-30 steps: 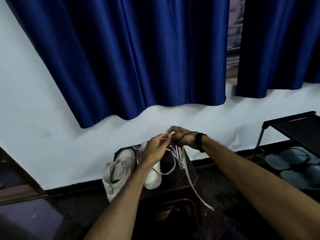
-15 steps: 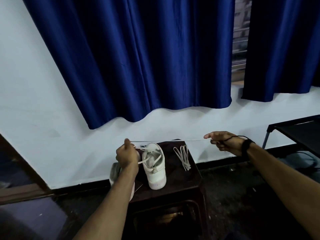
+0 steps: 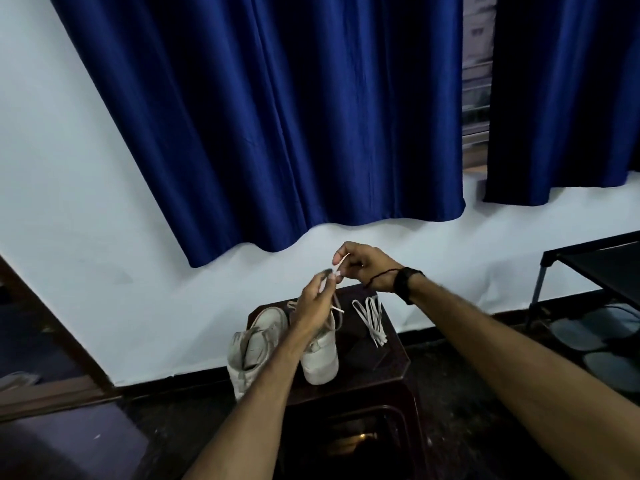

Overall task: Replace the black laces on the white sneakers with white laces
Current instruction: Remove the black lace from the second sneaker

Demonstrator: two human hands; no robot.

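Two white sneakers stand on a dark stool [image 3: 388, 362]. The left sneaker [image 3: 252, 348] hangs partly over the stool's left edge. The right sneaker [image 3: 320, 355] sits upright with a white lace [image 3: 337, 308] running up from its eyelets. My left hand [image 3: 315, 303] and my right hand [image 3: 363, 266] meet above that shoe, both pinching the lace's ends. A second white lace [image 3: 372, 318] lies folded in a bundle on the stool to the right. No black lace is visible.
Blue curtains [image 3: 294, 116] hang over a white wall behind the stool. A black rack [image 3: 595, 258] with dark footwear beneath stands at the right. The floor is dark. A doorway edge [image 3: 41, 341] is at the left.
Half a second ago my hands were spread wide with the lace stretched taut between them. Now both have come together above the right sneaker, and the lace hangs slack.
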